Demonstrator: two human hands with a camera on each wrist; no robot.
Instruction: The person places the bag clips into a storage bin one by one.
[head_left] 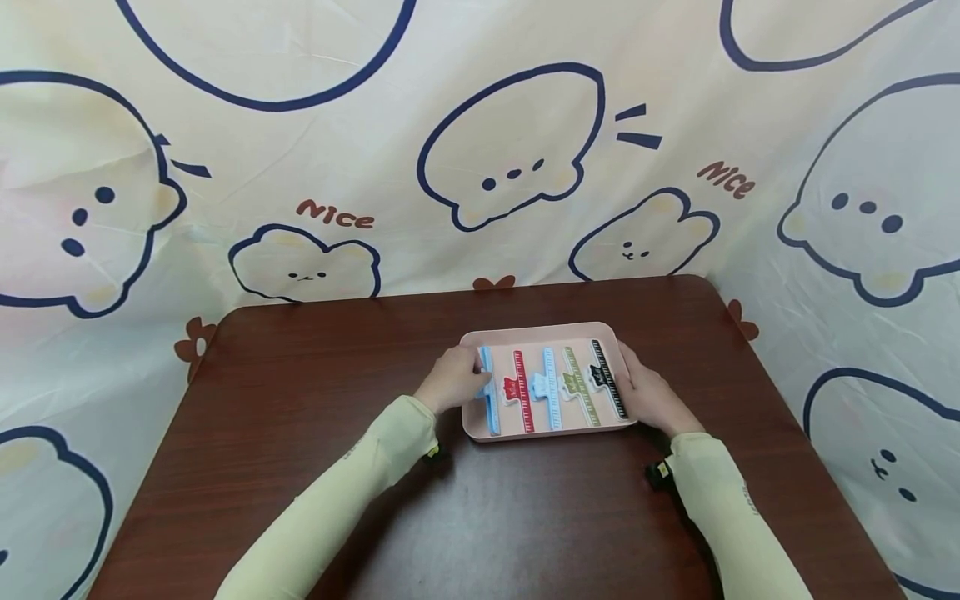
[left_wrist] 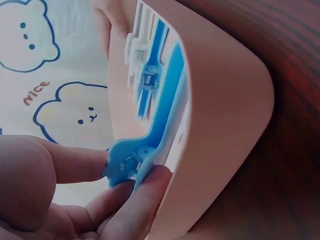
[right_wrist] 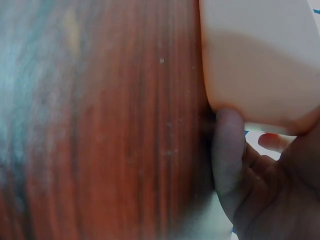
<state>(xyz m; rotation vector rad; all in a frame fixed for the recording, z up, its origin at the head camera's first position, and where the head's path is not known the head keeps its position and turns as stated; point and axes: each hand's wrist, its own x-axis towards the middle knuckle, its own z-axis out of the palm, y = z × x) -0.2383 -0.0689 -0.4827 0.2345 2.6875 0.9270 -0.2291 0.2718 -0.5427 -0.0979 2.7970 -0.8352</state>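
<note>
A shallow pink tray (head_left: 555,336) lies on the brown table with a row of ruler-edged clips in it. My left hand (head_left: 455,380) is at the tray's left end. Its thumb and fingers pinch the handle of a blue clip (left_wrist: 166,112), which stands on edge beside the tray wall. My right hand (head_left: 651,393) grips the tray's right end, its thumb (right_wrist: 228,150) against the near corner. Between the hands lie a red clip (head_left: 522,392), a light blue clip (head_left: 552,387), a green clip (head_left: 581,387) and a black clip (head_left: 609,379).
The dark wooden table (head_left: 525,517) extends around the tray on all sides. Behind it and along both sides hangs a pale curtain (head_left: 420,258) printed with cartoon bears. A small dark device (head_left: 658,475) sits under the right wrist.
</note>
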